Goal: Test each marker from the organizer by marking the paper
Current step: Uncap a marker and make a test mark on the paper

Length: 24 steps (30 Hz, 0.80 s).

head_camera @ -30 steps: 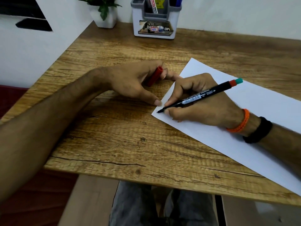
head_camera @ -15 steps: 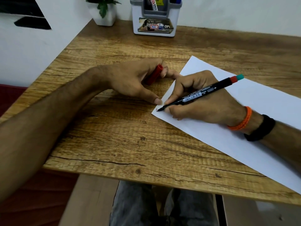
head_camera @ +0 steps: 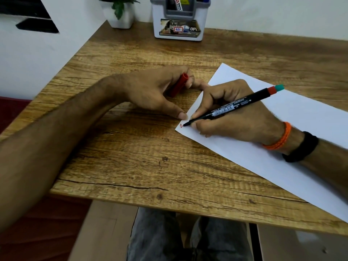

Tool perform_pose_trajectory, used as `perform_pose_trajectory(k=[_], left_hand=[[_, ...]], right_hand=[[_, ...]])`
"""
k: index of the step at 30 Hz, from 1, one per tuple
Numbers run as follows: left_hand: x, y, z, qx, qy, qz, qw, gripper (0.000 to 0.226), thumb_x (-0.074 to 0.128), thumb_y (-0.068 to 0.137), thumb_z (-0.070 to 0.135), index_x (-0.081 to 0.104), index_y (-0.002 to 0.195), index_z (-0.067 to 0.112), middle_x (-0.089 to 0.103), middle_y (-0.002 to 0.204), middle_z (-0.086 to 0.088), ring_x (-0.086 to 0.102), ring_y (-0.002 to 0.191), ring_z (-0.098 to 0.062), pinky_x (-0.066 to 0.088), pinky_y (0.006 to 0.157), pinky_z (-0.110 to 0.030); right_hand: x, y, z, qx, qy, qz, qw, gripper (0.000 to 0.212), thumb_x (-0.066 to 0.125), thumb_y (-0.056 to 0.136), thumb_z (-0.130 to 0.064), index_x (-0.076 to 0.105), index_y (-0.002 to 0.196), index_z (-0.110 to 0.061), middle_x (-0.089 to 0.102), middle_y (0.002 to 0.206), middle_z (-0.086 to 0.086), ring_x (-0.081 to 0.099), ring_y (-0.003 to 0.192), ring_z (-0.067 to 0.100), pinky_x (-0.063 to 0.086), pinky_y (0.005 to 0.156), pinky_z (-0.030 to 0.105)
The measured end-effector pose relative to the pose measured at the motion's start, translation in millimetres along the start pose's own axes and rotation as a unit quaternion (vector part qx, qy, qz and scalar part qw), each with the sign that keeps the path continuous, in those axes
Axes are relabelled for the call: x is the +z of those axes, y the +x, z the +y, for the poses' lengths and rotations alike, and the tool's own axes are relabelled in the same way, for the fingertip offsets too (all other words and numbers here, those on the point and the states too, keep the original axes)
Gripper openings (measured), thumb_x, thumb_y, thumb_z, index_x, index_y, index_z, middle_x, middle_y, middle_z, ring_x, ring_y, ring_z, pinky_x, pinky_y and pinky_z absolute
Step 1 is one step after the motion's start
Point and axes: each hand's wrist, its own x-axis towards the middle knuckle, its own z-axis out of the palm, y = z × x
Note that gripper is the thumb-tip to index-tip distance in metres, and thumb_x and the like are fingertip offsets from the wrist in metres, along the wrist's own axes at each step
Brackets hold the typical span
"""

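One small red loop [head_camera: 181, 126] now sits at the near-left corner of the paper [head_camera: 282, 132], where a second ago that corner was blank, so you can judge that this marker [head_camera: 231, 108] writes and its test is as good as done. Your right hand [head_camera: 231, 113] is closed around the marker's black barrel in a writing grip, tip down just beside the mark and heel resting on the sheet. Your left hand [head_camera: 156, 93] lies on the table [head_camera: 131, 151], fingers curled around the red cap [head_camera: 178, 87], thumb tip pressed at the paper's edge just above the mark. Mind how close you are working to the edge: the loop lies almost on the corner, and a stroke drawn further left would run off onto the wood. To the right, a long stretch of bare sheet lies under and past your wrist, so later marks have room there. The organizer [head_camera: 178, 25] stands at the back of the table, well apart from both hands, with other markers upright in its slots; beside it is a small potted plant [head_camera: 120, 14]. The wood between your hands and the organizer is open, so your reach back is unobstructed. By my reading, next comes capping this marker and returning it before taking another.
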Motion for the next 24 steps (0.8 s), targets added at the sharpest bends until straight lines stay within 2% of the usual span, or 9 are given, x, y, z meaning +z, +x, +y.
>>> perform_pose_trajectory(k=[2,8,12,15,16,18,20,22,24], left_hand=[[-0.7,-0.1,2.6,0.006,-0.005,0.005,1.000,0.051,0.076,0.061,0.048,0.042,0.096,0.033,0.054,0.110,0.020,0.051,0.108,0.001,0.043,0.090,-0.027],[0.9,0.2,-1.8,0.011,-0.014,0.010,1.000,0.056,0.081,0.064,0.040,0.043,0.100,0.019,0.056,0.108,0.004,0.054,0.101,-0.002,0.047,0.085,-0.026],[1.4,-0.2,0.9,-0.001,0.003,0.013,1.000,0.055,0.079,0.063,0.041,0.043,0.099,0.021,0.047,0.093,0.013,0.047,0.081,0.004,0.039,0.071,-0.013],[2.3,-0.3,2.9,-0.012,-0.010,0.013,1.000,0.056,0.083,0.065,0.034,0.043,0.100,0.017,0.047,0.093,0.015,0.049,0.085,0.007,0.040,0.076,-0.012],[2.0,0.2,1.1,-0.015,-0.015,0.012,1.000,0.055,0.085,0.068,0.025,0.042,0.101,0.013,0.047,0.092,0.019,0.050,0.085,0.013,0.038,0.075,-0.006],[1.4,-0.9,0.7,-0.011,-0.016,0.011,1.000,0.052,0.084,0.072,0.013,0.042,0.102,0.007,0.048,0.091,0.020,0.051,0.085,0.018,0.037,0.075,-0.002],[1.2,-1.4,1.9,-0.025,-0.009,0.016,1.000,0.050,0.082,0.073,0.023,0.044,0.104,0.010,0.052,0.092,0.013,0.053,0.085,0.010,0.041,0.076,-0.009],[1.1,-2.3,3.6,-0.033,-0.032,0.043,0.998,0.035,0.069,0.084,0.028,0.049,0.107,0.012,0.057,0.094,0.008,0.055,0.083,0.004,0.044,0.075,-0.015],[0.3,-2.1,2.4,-0.047,-0.065,0.092,0.992,0.029,0.053,0.095,0.033,0.056,0.111,0.009,0.062,0.108,-0.009,0.060,0.099,-0.014,0.050,0.087,-0.032]], right_hand=[[0.4,-0.2,-0.3,0.004,0.005,0.006,1.000,0.015,0.078,0.069,0.010,0.070,0.069,-0.003,0.070,0.061,-0.013,0.066,0.056,0.005,0.052,0.089,0.033],[0.3,-0.2,-0.8,0.004,0.009,0.012,1.000,0.011,0.076,0.069,0.012,0.069,0.070,0.003,0.070,0.059,-0.011,0.066,0.056,0.002,0.054,0.091,0.029],[0.7,-0.4,-0.1,0.009,0.015,0.009,1.000,0.010,0.076,0.070,0.012,0.069,0.072,0.005,0.070,0.059,-0.012,0.066,0.055,0.002,0.056,0.078,0.024],[0.7,-0.7,0.1,-0.003,0.024,0.020,1.000,0.015,0.077,0.071,0.010,0.069,0.070,-0.002,0.069,0.057,-0.009,0.064,0.053,0.004,0.055,0.088,0.036],[0.5,-0.7,0.5,-0.003,0.038,0.026,0.999,0.017,0.077,0.072,0.009,0.068,0.070,-0.006,0.070,0.058,-0.006,0.064,0.052,0.006,0.057,0.085,0.038],[-0.6,-0.4,1.3,0.001,0.091,0.037,0.995,0.016,0.078,0.073,0.006,0.068,0.075,-0.007,0.071,0.065,0.003,0.065,0.052,0.010,0.058,0.063,0.027],[-0.6,0.1,1.3,0.009,0.153,0.051,0.987,0.018,0.078,0.074,0.002,0.065,0.083,-0.005,0.071,0.070,0.011,0.066,0.053,0.013,0.054,0.052,0.023],[-1.4,0.9,1.6,0.018,0.208,0.076,0.975,0.017,0.075,0.075,-0.008,0.062,0.086,-0.005,0.071,0.070,0.011,0.065,0.052,0.015,0.052,0.048,0.023],[-5.3,1.9,0.8,0.017,0.227,0.109,0.968,0.017,0.074,0.076,-0.017,0.063,0.084,-0.008,0.069,0.067,0.008,0.061,0.048,0.015,0.048,0.045,0.022]])
